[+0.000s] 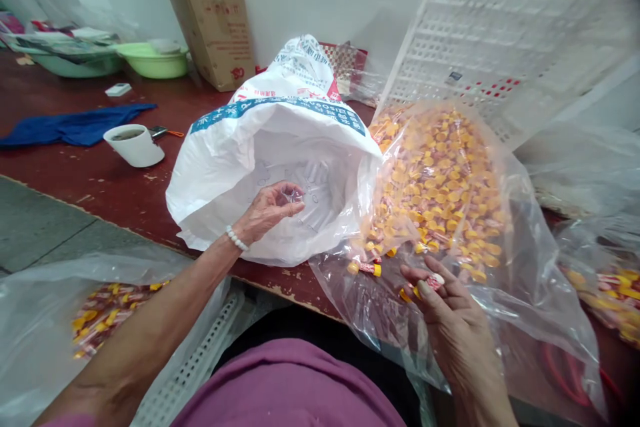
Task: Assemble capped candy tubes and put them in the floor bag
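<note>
My left hand (263, 215), with a white bead bracelet (236, 238) on its wrist, is in the mouth of a large white sack (213, 170). Its thumb and fingers pinch a small clear plastic tube (290, 196). More clear tubes (320, 203) lie inside the sack. On the right, my right hand (453, 320) holds a small red-and-white printed tube (434, 281) between thumb and fingers; its white end shows. A big clear plastic bag (530, 233) beside it is full of yellow-capped printed tubes (450, 180), and a few lie at its mouth.
At lower left, another clear bag (40, 307) contains similar tubes. A white cup (143, 150) of dark liquid and a blue cloth (65, 127) are on the red table (165, 177). Behind stand a cardboard box (220, 27), a green basin (153, 61) and a white crate (480, 33).
</note>
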Demonstrator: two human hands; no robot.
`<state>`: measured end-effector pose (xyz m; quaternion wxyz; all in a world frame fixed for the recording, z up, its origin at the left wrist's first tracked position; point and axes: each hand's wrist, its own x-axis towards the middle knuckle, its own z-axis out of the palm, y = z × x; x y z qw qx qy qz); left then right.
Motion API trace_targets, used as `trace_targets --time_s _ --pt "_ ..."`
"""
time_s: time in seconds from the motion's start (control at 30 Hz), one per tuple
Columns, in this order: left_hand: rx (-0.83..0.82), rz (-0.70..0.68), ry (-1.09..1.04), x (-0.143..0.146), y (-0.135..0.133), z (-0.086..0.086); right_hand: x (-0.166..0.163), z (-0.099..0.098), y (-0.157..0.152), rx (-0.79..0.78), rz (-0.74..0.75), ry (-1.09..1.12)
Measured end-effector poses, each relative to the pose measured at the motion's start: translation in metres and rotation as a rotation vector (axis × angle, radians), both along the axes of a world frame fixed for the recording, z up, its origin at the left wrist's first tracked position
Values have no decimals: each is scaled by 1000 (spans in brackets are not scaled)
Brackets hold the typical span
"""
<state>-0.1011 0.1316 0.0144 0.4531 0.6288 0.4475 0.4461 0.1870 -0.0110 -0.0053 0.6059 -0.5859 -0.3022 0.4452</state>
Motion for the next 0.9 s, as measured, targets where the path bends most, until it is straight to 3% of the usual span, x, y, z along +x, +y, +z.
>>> trace_targets --time_s 0.07,0.17,0.3,0.4,0.6,0.8,0.9 --pt "-101 -49 -245 5 -16 6 -16 6 1 48 98 -137" --pt "-233 -90 -442 14 -38 13 -46 10 7 194 259 -436" --pt "-398 -147 -532 26 -63 17 -77 8 17 385 309 -769" --pt "-439 -176 -501 30 -75 12 -82 7 19 410 308 -885" --pt "-438 -230 -398 27 -82 -3 -74 11 14 429 366 -913" --pt "-646 -592 -391 35 -92 -2 -73 26 11 356 545 -800" --pt "-653 -631 -440 44 -97 -4 -71 31 10 330 621 -797"
